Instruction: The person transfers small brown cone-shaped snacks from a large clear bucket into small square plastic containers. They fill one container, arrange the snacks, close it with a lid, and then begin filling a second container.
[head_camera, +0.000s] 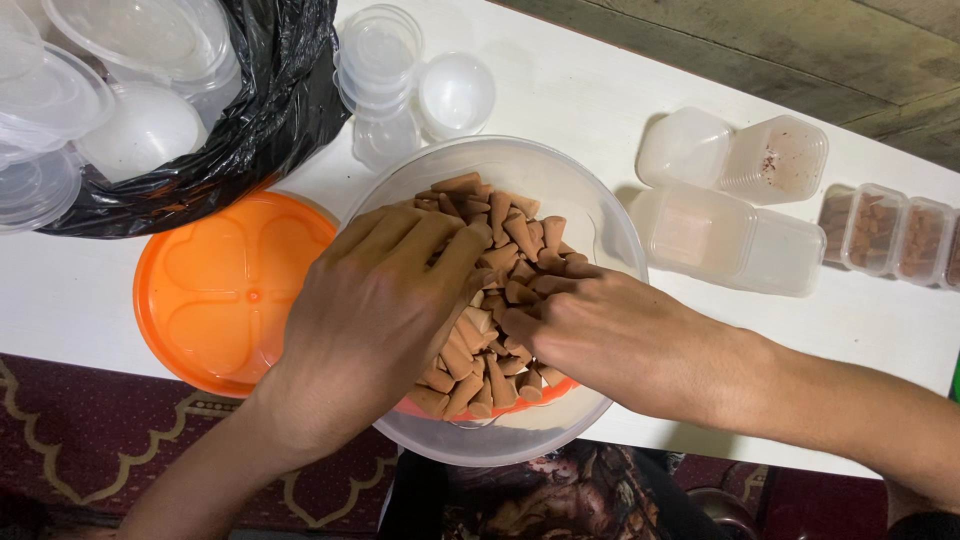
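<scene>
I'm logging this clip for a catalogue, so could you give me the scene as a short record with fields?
setting: white table seen from above, patterned rug below
left hand: palm down on the brown cones
right hand: fingers among the cones
bowl: clear plastic, holds the cones
orange lid: flat beside the bowl, on the left
black bag: holds clear lids
small tubs: clear plastic, on the right; those at the edge are filled

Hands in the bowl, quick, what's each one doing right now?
Left hand: fingers spread flat, resting on the brown cones in the clear bowl; grip cannot be told.
Right hand: fingers curled among the cones; whether it holds any cannot be told.
</scene>
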